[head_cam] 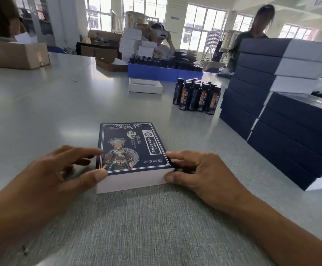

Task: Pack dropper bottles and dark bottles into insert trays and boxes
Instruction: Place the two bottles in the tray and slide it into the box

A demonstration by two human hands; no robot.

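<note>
The closed printed box (133,156) lies flat on the grey table (41,104) between both hands, its long axis running away from the person. The left hand (64,169) pinches the near left corner, thumb on the front edge and fingers along the left side; the right hand (198,171) grips the near right corner likewise. Both sit equally close. Beyond, to the right, stand the dark bottles (196,96), nearer the right hand, beside stacked navy boxes (283,104); an open white tray (144,85) lies farther back
</note>
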